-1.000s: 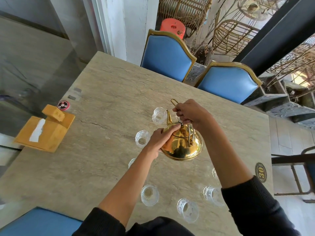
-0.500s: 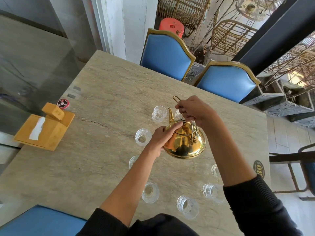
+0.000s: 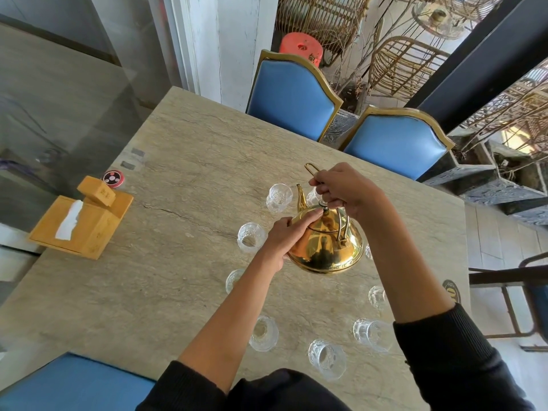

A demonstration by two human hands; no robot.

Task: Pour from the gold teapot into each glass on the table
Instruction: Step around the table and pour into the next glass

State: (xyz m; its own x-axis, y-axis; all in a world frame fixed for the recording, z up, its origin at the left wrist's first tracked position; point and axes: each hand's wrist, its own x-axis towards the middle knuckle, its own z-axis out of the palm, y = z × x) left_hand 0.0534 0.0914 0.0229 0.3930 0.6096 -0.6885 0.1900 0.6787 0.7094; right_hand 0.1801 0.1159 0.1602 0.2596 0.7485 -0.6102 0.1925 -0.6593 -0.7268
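Note:
The gold teapot (image 3: 326,244) hangs above the middle of the stone table (image 3: 184,185), tilted, spout toward the far side. My right hand (image 3: 344,188) grips its wire handle from above. My left hand (image 3: 284,235) rests against the pot's left side, fingertips on the lid. Just beyond the spout stand a far glass (image 3: 278,197) and a second far glass (image 3: 312,197), the latter partly hidden. Several clear glasses ring the pot: a left glass (image 3: 250,240), a near-left glass (image 3: 262,333), a near glass (image 3: 326,358) and a near-right glass (image 3: 370,335).
A wooden tissue box (image 3: 81,221) and a small red round button (image 3: 113,178) sit at the table's left edge. Two blue chairs (image 3: 292,97) stand at the far side, and a blue seat (image 3: 71,384) lies at the near left. A round number badge (image 3: 450,292) marks the right edge.
The teapot has shifted slightly right and away, held by both hands, and its spout has moved from the far-left glass toward the glass beside it.

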